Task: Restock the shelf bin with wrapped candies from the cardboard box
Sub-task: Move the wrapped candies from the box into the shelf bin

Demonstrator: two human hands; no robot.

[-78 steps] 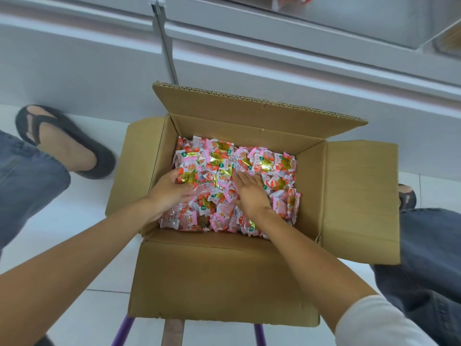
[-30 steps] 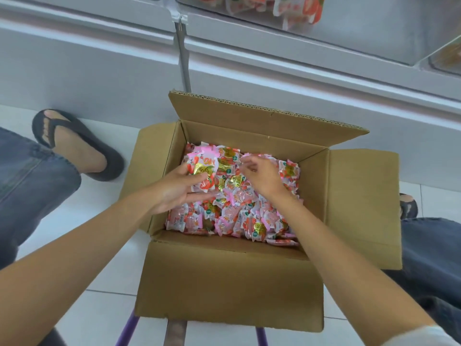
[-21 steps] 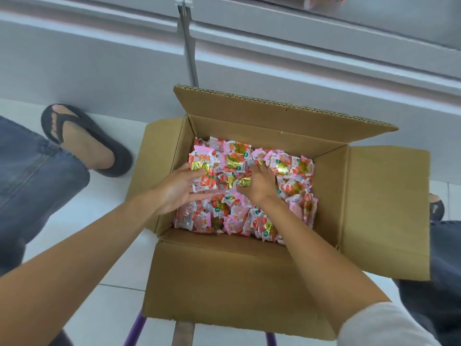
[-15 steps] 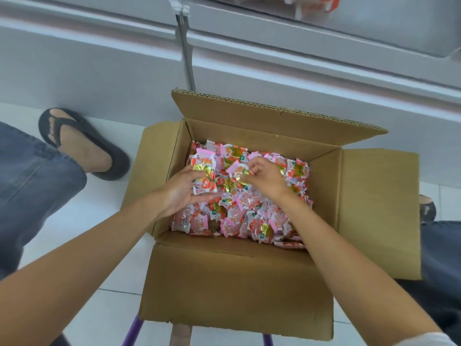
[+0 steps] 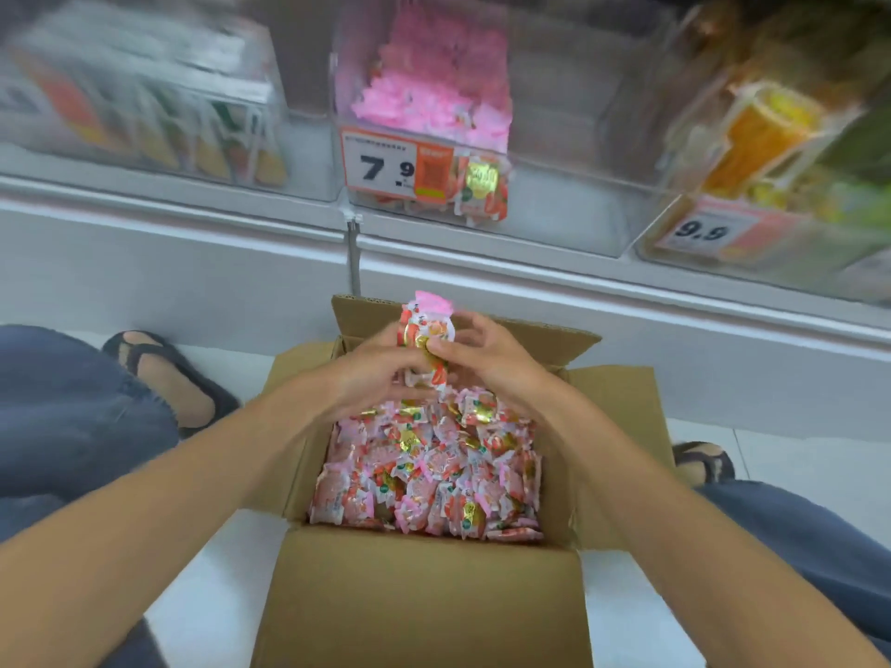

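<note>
Tiled floor (image 5: 226, 580) below shelf bin (image 5: 554, 207) | candies (image 5: 426, 330) bunch upright, long axis vertical | left hand (image 5: 371, 373), right hand (image 5: 492, 364) clasp it

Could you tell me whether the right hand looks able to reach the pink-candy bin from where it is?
Probably yes: the bin stands above the right hand with nothing between them, though blur hides whether its top is open.

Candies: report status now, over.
Left hand and right hand grip a handful of wrapped candies above the cardboard box. Shelf bin ahead, partly stocked. Nothing between.
</note>
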